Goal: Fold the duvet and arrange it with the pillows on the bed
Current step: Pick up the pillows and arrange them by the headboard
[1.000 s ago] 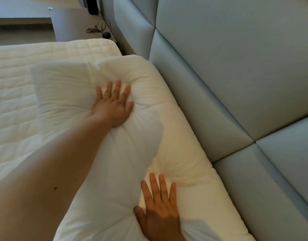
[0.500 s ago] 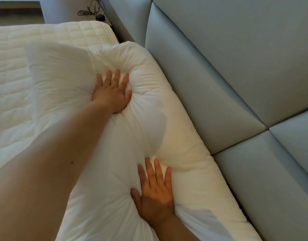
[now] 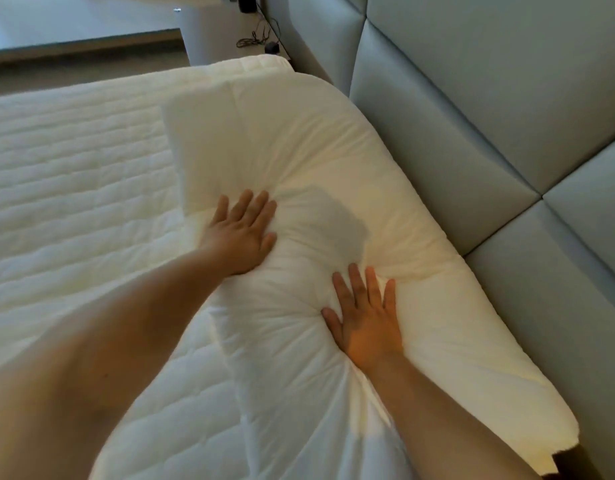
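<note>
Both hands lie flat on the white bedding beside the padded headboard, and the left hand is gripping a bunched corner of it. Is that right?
Not quite. In the head view the left hand grips nothing: its fingers are straight and it presses flat into the white bedding, as the right hand does. The bedding does lie beside the padded headboard.

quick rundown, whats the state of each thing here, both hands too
left hand: open, flat, pressing the duvet
right hand: open, flat, pressing the duvet
duvet: folded, lying along the headboard, dented under both hands
mattress: bare, quilted
cable: loose on the nightstand
</note>
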